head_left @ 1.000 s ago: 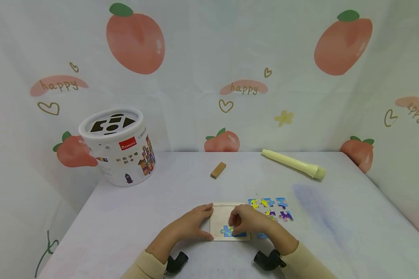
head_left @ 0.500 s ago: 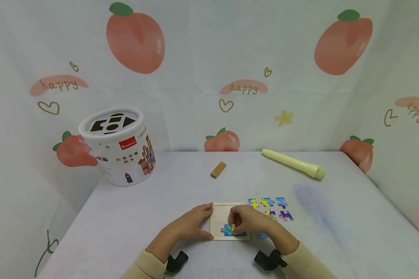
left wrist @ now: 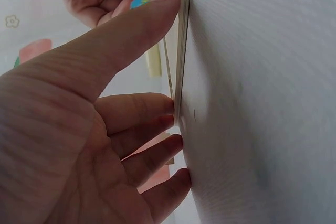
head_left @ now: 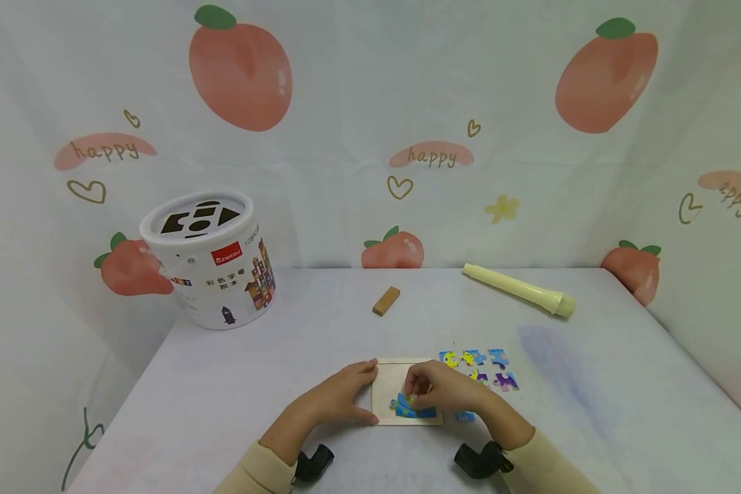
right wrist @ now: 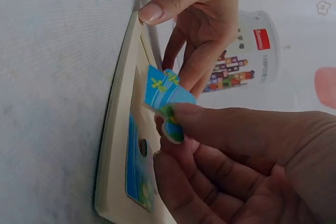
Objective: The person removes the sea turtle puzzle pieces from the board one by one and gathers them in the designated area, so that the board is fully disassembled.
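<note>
A shallow wooden puzzle tray [head_left: 385, 377] lies flat on the table. My left hand [head_left: 342, 396] rests at its left edge, with the thumb on the near corner and the index fingertip touching farther up. Between thumb and fingers, my right hand [head_left: 440, 386] pinches a blue puzzle piece [right wrist: 167, 87] with yellow-green flowers, tilted above the tray floor. Another blue piece [right wrist: 137, 166] lies in the tray's near right part, partly under the right hand in the head view. Loose puzzle pieces [head_left: 498, 357] lie right of the tray, some hidden by that hand.
Behind the tray lies a small wooden block [head_left: 385, 301]. A pale yellow microphone-shaped stick [head_left: 520, 290] is at the back right. A white lidded bucket [head_left: 222, 274] with shaped holes stands at the back left. A printed cloth [head_left: 333, 137] hangs behind the table.
The pinched puzzle piece has tilted, its upper edge rising from the tray, and my right wrist has shifted slightly right. My left hand stays at the tray's edge.
</note>
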Demonstrator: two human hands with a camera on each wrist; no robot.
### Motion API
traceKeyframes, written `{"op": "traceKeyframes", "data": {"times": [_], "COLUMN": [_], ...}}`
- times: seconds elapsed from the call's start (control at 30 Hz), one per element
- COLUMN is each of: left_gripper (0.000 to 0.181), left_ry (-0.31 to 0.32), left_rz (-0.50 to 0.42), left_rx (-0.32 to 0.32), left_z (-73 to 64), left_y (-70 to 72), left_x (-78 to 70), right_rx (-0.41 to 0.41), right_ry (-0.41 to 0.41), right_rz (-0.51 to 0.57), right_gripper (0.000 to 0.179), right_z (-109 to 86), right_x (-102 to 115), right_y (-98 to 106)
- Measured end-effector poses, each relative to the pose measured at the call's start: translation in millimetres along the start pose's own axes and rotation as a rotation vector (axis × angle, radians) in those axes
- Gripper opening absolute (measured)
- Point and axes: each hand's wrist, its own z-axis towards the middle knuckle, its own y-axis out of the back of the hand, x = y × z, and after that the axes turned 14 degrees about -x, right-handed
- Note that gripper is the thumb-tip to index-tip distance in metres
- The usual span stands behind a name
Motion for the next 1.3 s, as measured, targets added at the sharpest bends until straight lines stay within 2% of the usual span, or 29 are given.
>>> {"op": "traceKeyframes", "data": {"times": [0.33, 0.57, 1.3], "left_gripper": [0.083, 0.084, 0.084], "left_ry": [0.002, 0.007, 0.004], "left_rz": [0.019, 0.019, 0.025], "left_rx": [0.005, 0.004, 0.005], "left_z": [0.2, -0.6, -0.2], "left_y": [-0.7, -1.2, -0.9], "left_x": [-0.6, -0.3, -0.7], "right_rx": [-0.006, -0.049, -0.167], "right_ry": [-0.055, -0.032, -0.132], "right_rz": [0.089, 0.080, 0.153], "right_gripper": [0.007, 0.007, 0.021], "right_z": [-11.0, -22.5, -60.8], "right_x": [-15.0, -24.2, -52.2], "right_y": [9.7, 19.8, 52.2]}}
